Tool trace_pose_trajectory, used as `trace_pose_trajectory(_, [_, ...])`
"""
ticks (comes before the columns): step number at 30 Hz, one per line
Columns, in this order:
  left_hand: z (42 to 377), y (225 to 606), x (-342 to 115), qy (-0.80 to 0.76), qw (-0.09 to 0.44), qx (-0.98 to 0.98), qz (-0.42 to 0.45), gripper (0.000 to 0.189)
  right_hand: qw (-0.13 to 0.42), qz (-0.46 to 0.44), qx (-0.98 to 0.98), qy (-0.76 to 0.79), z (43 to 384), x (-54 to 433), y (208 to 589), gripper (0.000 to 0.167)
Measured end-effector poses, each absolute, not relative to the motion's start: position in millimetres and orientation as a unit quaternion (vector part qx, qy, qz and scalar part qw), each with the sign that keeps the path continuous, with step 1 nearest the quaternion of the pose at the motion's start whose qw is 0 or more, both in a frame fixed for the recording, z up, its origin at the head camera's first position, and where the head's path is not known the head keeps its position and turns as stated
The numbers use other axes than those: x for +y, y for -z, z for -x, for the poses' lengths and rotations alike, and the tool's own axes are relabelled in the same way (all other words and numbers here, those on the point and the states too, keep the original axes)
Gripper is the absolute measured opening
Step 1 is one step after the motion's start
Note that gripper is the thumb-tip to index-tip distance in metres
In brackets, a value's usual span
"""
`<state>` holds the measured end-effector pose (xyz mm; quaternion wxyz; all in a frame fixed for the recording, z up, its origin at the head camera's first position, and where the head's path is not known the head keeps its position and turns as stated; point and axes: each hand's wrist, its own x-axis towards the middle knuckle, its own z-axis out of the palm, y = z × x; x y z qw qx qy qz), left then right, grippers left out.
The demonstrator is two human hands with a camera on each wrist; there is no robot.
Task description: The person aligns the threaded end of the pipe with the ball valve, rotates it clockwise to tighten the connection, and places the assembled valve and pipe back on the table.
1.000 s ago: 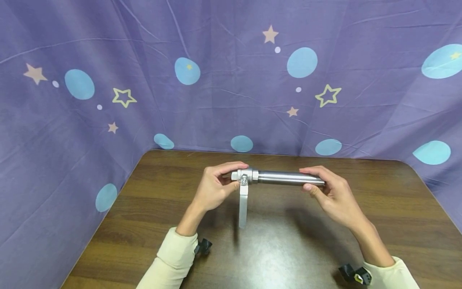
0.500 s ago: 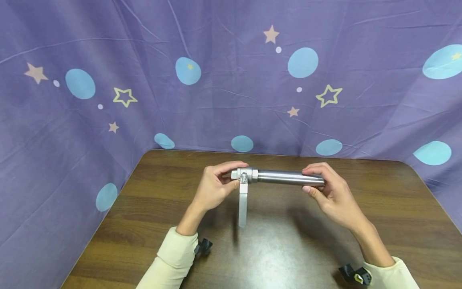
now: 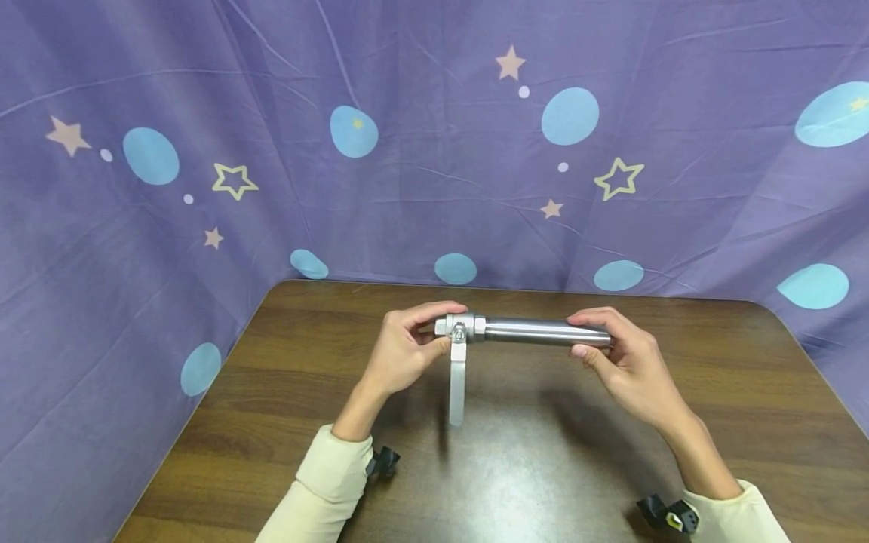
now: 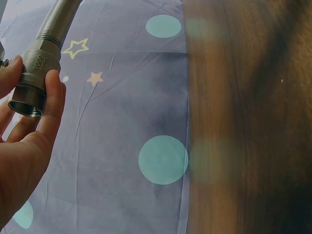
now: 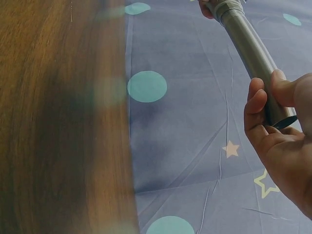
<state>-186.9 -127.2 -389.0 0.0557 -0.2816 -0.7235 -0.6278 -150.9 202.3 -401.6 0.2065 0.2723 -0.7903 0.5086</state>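
Observation:
My left hand (image 3: 403,351) grips a silver ball valve (image 3: 468,327) by its body, thumb on the near side and fingers on the far side. The valve's flat lever handle (image 3: 457,392) points down toward me. A smooth metal pipe (image 3: 529,331) joins the valve's right end, with some thread showing at the joint in the left wrist view. At the pipe's far right end, my right hand (image 3: 631,369) pinches it between thumb and fingers. Valve and pipe are held level above the table. The valve's open left end (image 4: 27,108) faces the left wrist camera.
A brown wooden table (image 3: 305,467) lies under both hands, their shadows falling on it. A purple curtain (image 3: 421,188) with stars and blue spots hangs along its back and left edges. Black wrist mounts (image 3: 383,462) sit at both sleeves.
The right fingers have shifted slightly along and around the pipe's end. The left hand and the valve stay almost where they were.

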Motion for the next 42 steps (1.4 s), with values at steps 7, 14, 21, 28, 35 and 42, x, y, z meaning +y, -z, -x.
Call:
trace_pose_trajectory(7, [187.2, 388.5, -127.1, 0.628, 0.055, -0.724, 0.279, 0.047, 0.217, -0.258, -0.791, -0.511, 149.4, 199.6, 400.7, 0.050])
trace_pose_trajectory(14, [186.6, 387.7, -127.7, 0.625, 0.059, -0.727, 0.279, 0.047, 0.198, -0.239, -0.816, -0.488, 148.1, 200.3, 399.6, 0.048])
trace_pose_trajectory(21, [185.9, 386.8, -127.4, 0.625, 0.057, -0.727, 0.278, 0.048, 0.175, -0.227, -0.824, -0.488, 147.8, 201.1, 399.6, 0.047])
trace_pose_trajectory(28, [185.9, 387.6, -127.5, 0.624, 0.061, -0.727, 0.280, 0.048, 0.180, -0.243, -0.812, -0.499, 147.6, 200.3, 399.7, 0.045])
trace_pose_trajectory(35, [185.8, 388.3, -127.1, 0.626, 0.060, -0.726, 0.278, 0.048, 0.196, -0.269, -0.796, -0.506, 150.4, 201.0, 402.3, 0.054])
trace_pose_trajectory(42, [186.6, 388.7, -127.4, 0.627, 0.060, -0.726, 0.276, 0.048, 0.199, -0.282, -0.777, -0.526, 151.3, 201.0, 403.5, 0.057])
